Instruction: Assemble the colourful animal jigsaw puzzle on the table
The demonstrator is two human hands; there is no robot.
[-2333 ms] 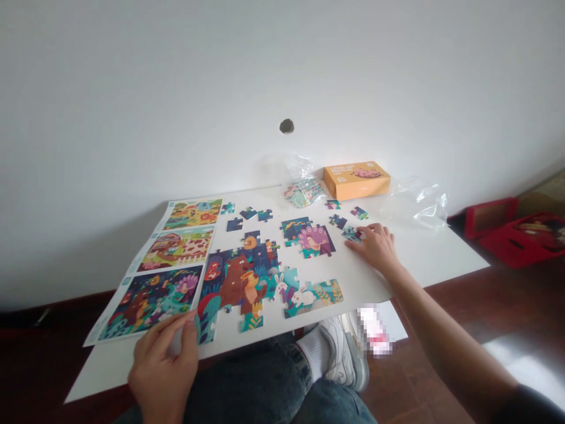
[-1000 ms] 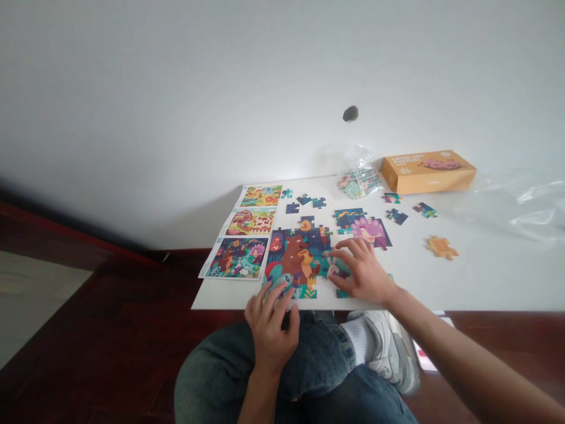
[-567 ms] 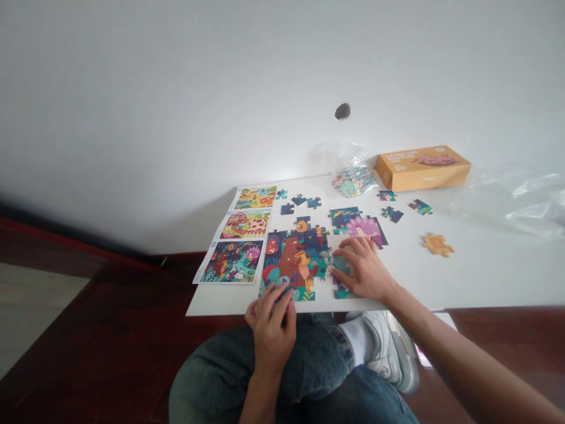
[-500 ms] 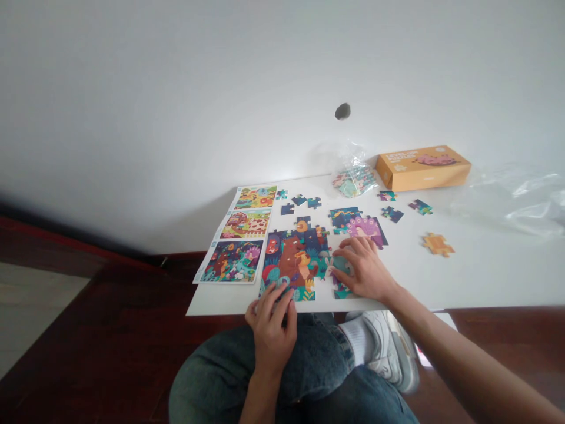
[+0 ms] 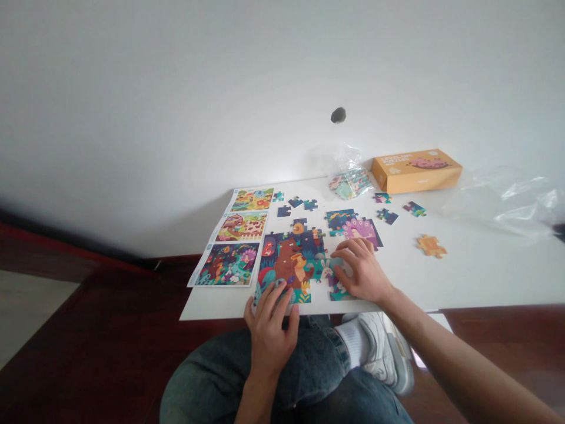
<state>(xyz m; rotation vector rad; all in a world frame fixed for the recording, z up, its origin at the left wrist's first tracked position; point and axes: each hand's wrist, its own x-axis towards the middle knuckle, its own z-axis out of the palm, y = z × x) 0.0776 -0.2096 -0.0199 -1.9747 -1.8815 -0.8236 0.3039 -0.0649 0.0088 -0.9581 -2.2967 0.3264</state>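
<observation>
A partly built jigsaw with a brown bear [image 5: 289, 264] lies near the front edge of a white table [image 5: 463, 277]. My left hand [image 5: 270, 330] rests at that edge, its fingertips pressing the bottom left corner of the bear section. My right hand [image 5: 362, 274] lies flat with fingers spread over the rabbit section [image 5: 329, 275] just right of the bear, covering most of it. A separate joined group showing a pink peacock [image 5: 355, 227] sits just beyond my right fingers.
A reference sheet with three pictures [image 5: 236, 235] lies left of the puzzle. Loose pieces [image 5: 295, 203] dot the table's back, one face-down orange piece [image 5: 430, 245] to the right. An orange box [image 5: 417, 169], a bag of pieces [image 5: 348, 179] and crumpled clear plastic [image 5: 521, 200] sit by the wall.
My right hand left the loose pieces at the far right and came down onto the rabbit section beside the bear. The view swung left; over the last half second the hands barely moved.
</observation>
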